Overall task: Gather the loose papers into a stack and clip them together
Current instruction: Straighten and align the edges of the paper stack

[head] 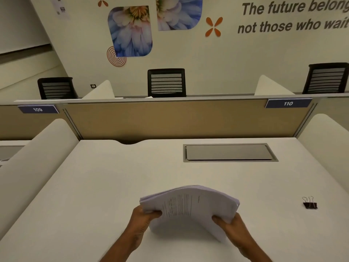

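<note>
1. left hand [144,219] and right hand [229,225]: fingers [154,213] clamped on opposite ends of the paper stack [188,205], thumbs on top.
2. the stack hangs between the hands over the near middle of the bench [113,186], bowed upward, long axis left to right.
3. the binder clip [310,204] lies on the bench well apart to the right of the stack. the right hand is nearer, so it is the likely hand to fetch the clip.
4. hidden: the fingers beneath the sheets. cannot tell whether the stack's lower edge touches the bench. the print is too small to read.
</note>
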